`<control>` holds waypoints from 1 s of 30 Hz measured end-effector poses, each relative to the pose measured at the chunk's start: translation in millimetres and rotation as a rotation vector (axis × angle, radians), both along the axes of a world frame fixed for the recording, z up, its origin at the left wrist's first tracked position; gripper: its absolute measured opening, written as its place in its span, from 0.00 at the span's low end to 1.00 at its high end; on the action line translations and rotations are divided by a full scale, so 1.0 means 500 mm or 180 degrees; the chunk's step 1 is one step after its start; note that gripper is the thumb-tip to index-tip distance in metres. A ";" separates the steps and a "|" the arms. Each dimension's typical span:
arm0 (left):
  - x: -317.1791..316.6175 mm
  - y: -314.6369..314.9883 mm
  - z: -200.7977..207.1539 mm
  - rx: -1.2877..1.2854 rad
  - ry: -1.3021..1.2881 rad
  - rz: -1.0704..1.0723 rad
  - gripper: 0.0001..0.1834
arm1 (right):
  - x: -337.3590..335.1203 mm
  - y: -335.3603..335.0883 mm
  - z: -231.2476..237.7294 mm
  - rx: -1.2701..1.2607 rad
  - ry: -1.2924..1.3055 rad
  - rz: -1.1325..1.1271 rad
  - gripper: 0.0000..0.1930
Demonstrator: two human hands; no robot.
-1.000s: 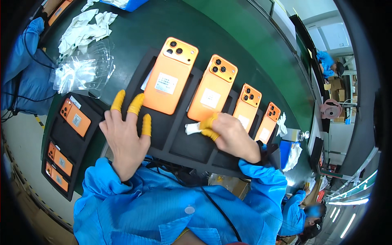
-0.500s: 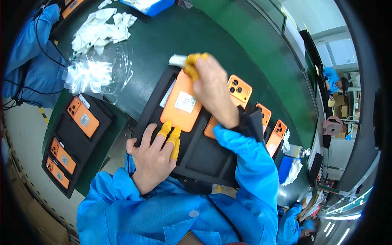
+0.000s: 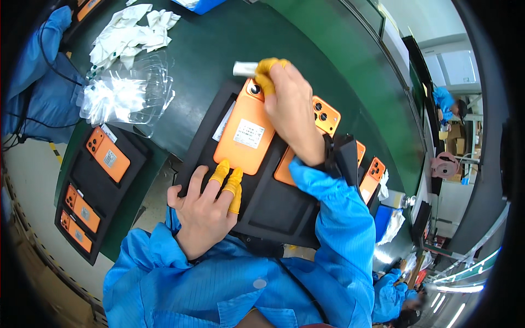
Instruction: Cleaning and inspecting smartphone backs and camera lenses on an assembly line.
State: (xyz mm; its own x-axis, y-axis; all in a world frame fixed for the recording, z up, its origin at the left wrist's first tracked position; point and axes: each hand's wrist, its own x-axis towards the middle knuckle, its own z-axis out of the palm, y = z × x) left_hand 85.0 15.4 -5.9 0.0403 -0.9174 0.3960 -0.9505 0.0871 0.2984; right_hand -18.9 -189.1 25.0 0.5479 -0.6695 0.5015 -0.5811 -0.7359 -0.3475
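Note:
An orange phone (image 3: 239, 149) lies back up, slanted, in a black foam tray (image 3: 262, 221), with a white label on its back and part of a camera lens showing. Against its lower end rest the yellow finger cots of my left hand (image 3: 206, 210), whose fingers are spread and hold nothing. Over the phone's upper end, my right hand (image 3: 292, 106) pinches a small folded white wipe (image 3: 244, 69) that sticks out to the left of the fingertips, also in yellow cots. My right hand hides the rest of the camera area.
More orange phones (image 3: 326, 116) lie to the right in the tray, partly behind my right arm. At the left, a second black tray (image 3: 101, 183) holds several phones. Crumpled white wipes (image 3: 131, 35) and clear plastic film (image 3: 123, 98) lie at the far left. A blue box (image 3: 385, 221) stands right.
My right hand has shifted slightly up and right with the white wipe, baring a camera lens on the phone. My left hand stays at the phone's lower end.

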 end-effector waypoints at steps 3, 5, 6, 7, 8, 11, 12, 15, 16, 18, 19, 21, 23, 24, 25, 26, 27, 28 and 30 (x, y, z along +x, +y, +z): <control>-0.008 -0.004 0.011 0.0267 0.0175 -0.0164 0.07 | -0.019 0.030 -0.013 -0.0026 0.0203 0.0086 0.09; -0.009 -0.005 0.010 0.0153 0.0102 -0.0127 0.06 | -0.011 0.022 0.000 -0.0049 0.0294 0.0110 0.10; -0.007 -0.004 0.006 0.0163 0.0091 -0.0141 0.06 | 0.002 0.001 0.009 -0.0071 0.0318 0.0118 0.10; -0.006 -0.002 0.000 0.0058 0.0046 -0.0062 0.06 | 0.011 -0.014 0.011 -0.0143 0.0235 0.0099 0.08; -0.004 0.001 -0.003 -0.0048 0.0002 0.0019 0.06 | 0.011 -0.009 0.007 -0.0134 0.0224 0.0090 0.08; -0.008 -0.006 0.010 0.0153 0.0148 -0.0078 0.05 | -0.001 -0.003 0.001 0.0060 0.0192 -0.0055 0.07; -0.010 -0.006 0.011 0.0148 0.0149 -0.0057 0.05 | -0.007 0.019 -0.007 0.0134 0.0107 0.0009 0.07; -0.013 -0.004 0.008 0.0223 0.0157 -0.0170 0.05 | -0.012 0.033 -0.001 -0.0022 0.0312 0.0019 0.06; -0.009 -0.003 0.004 0.0123 0.0093 -0.0089 0.05 | -0.001 0.016 0.002 0.0006 0.0300 -0.0016 0.06; -0.006 -0.001 0.000 0.0003 0.0031 -0.0012 0.05 | 0.002 -0.020 -0.005 -0.0106 -0.0132 -0.0097 0.06; -0.007 0.000 0.000 0.0049 0.0063 0.0002 0.05 | -0.008 -0.021 -0.006 -0.0110 -0.0076 -0.0129 0.06; -0.012 -0.002 0.000 0.0065 0.0102 0.0035 0.05 | -0.028 -0.008 -0.010 -0.0046 0.0035 -0.0234 0.06; -0.016 -0.009 0.003 0.0106 0.0160 -0.0106 0.05 | -0.053 0.021 -0.017 0.0063 -0.0003 -0.0218 0.07; -0.014 -0.007 0.005 0.0102 0.0157 -0.0122 0.05 | -0.054 0.049 -0.010 0.0169 0.0168 -0.0236 0.06; -0.013 -0.005 0.008 0.0108 0.0183 -0.0108 0.06 | -0.052 0.047 -0.007 0.0177 0.0128 -0.0149 0.06; -0.012 -0.004 0.009 0.0116 0.0207 -0.0097 0.06 | -0.049 0.038 -0.007 0.0187 0.0087 -0.0065 0.06; -0.008 0.002 0.009 0.0124 0.0186 -0.0124 0.06 | -0.041 0.025 -0.007 0.0074 0.0023 -0.0082 0.06; -0.007 -0.002 0.004 0.0056 0.0088 -0.0066 0.06 | -0.038 0.006 -0.007 -0.0055 -0.0018 -0.0130 0.07; -0.003 -0.006 0.002 -0.0040 -0.0036 -0.0003 0.06 | -0.032 -0.003 -0.011 -0.0059 -0.0152 -0.0180 0.07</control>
State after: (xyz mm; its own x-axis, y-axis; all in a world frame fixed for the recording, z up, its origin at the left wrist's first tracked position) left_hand 83.7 12.2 -4.6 0.0349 -0.9124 0.4078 -0.9537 0.0916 0.2864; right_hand -35.0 -190.5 19.7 0.4845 -0.6892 0.5388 -0.6051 -0.7088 -0.3626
